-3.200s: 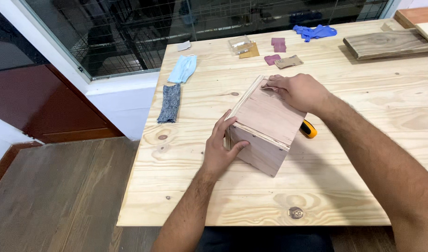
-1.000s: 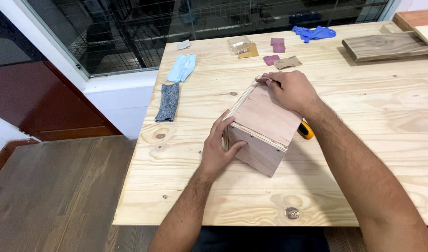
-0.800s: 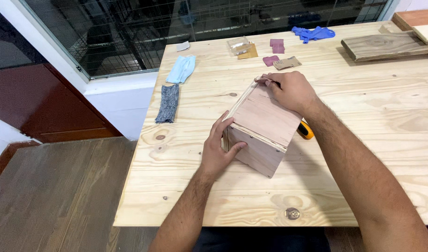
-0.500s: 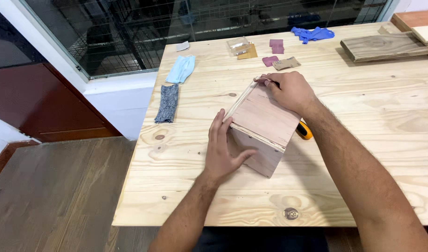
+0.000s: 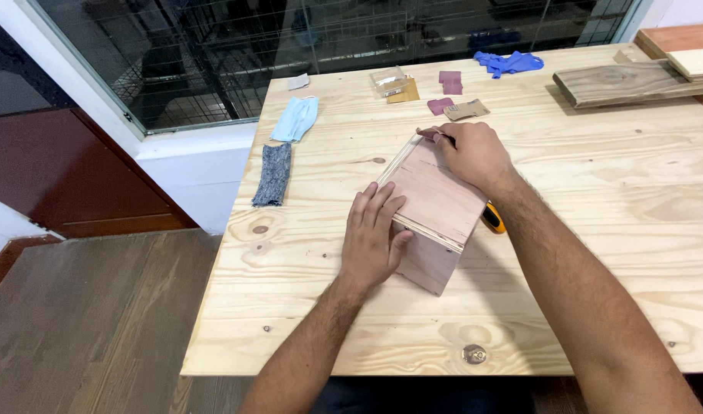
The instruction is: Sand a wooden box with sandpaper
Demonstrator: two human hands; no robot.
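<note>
Stretching out under both hands is a pale pine table [image 5: 597,253], its near edge just behind the wrists and a round metal disc [image 5: 474,353] set into it below the forearms. Beyond the fingertips, past the table's far edge, runs a window with a dark wire grille [image 5: 290,46]. Far off to the right of the right hand lie stacked wooden planks [image 5: 635,77].

Between the two hands sits a wooden box [image 5: 436,215] — plywood, tipped so that its broad reddish face slants up toward the viewer. The left hand [image 5: 373,238] lies flat and open on the box's near left side, fingers spread over the top face and thumb hooked at the edge, steadying rather than gripping. The right hand [image 5: 474,153] rests at the box's far corner, fingers curled and pinched on a small piece of reddish sandpaper [image 5: 428,133] pressed against the wood.

Just under the right wrist a yellow and black tool [image 5: 492,218] peeks out — what kind, I cannot tell. Left of the left hand lie a grey cloth [image 5: 273,175] and, farther away, a light blue face mask [image 5: 296,119]. Beyond the right hand are scattered sandpaper scraps [image 5: 451,96], and farther right a pair of blue gloves [image 5: 509,61].
</note>
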